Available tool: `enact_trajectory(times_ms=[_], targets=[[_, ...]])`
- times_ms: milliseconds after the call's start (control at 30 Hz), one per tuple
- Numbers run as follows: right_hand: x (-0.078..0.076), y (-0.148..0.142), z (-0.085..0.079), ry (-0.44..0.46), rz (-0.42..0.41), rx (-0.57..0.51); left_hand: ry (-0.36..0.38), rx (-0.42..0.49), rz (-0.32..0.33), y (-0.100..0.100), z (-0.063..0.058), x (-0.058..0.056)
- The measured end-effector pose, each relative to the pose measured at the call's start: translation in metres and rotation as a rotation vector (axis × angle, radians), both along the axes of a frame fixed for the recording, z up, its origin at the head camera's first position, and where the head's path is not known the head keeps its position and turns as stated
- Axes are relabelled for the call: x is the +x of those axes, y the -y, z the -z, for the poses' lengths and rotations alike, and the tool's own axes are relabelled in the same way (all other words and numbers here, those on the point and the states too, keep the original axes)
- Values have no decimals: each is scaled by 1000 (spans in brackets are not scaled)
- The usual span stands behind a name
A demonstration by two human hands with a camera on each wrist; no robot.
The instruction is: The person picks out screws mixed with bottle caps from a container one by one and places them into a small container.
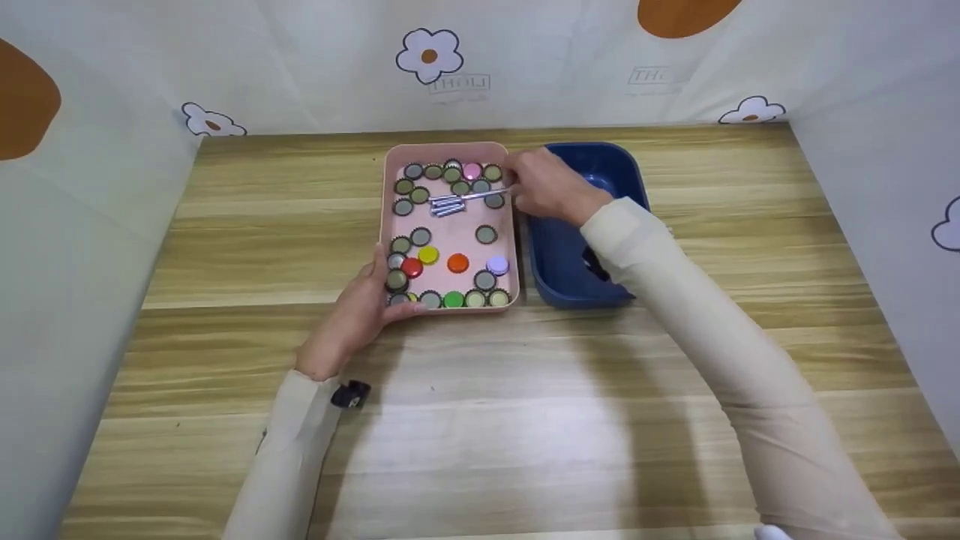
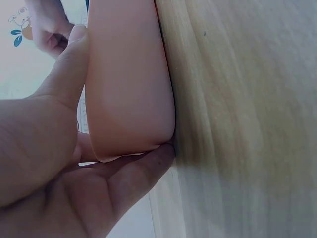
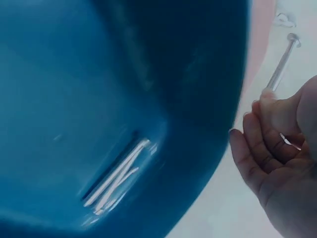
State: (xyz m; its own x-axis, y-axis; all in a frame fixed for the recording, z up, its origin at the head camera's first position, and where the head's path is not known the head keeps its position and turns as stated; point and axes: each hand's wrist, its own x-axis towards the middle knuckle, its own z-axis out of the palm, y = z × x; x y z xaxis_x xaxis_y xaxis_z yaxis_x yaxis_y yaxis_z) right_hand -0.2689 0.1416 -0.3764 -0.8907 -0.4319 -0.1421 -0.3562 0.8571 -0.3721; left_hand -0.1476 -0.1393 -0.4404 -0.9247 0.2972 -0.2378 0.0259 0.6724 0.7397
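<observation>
A shallow pink tray (image 1: 501,247) holds bottle caps, mostly upside down, and several silver bolts (image 1: 448,210) lying near its middle. At the tray's near left corner, my left hand (image 1: 356,315) grips the walls, its thumb along the near side and its fingers round the left side. Over the far right rim, my right hand (image 1: 551,184) pinches a long bolt (image 3: 282,62), whose headed end points away from the fingers and above the tray. Its other end is hidden in the hand. Close on the right stands a deep blue bin (image 1: 551,289), partly covered by the right forearm.
Among the caps are a red one (image 1: 412,268), an orange one (image 1: 457,262) and a green one (image 1: 454,299). Slim shiny bars (image 3: 116,178) show in the blue bin's corner, too blurred to name. A flowered curtain (image 1: 315,67) stands behind the wooden table (image 1: 247,262).
</observation>
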Motion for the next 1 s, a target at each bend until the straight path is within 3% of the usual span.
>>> enact_trajectory(times_ms=[333, 500, 700, 1000], targets=[[1, -41, 7, -34, 1, -31, -29, -81, 31, 1, -1, 4], [2, -51, 9, -51, 0, -49, -64, -59, 52, 0, 0, 5], [3, -58, 11, -70, 11, -65, -31, -68, 39, 1, 0, 4], [4, -70, 14, -73, 36, -82, 65, 23, -34, 0, -1, 0]])
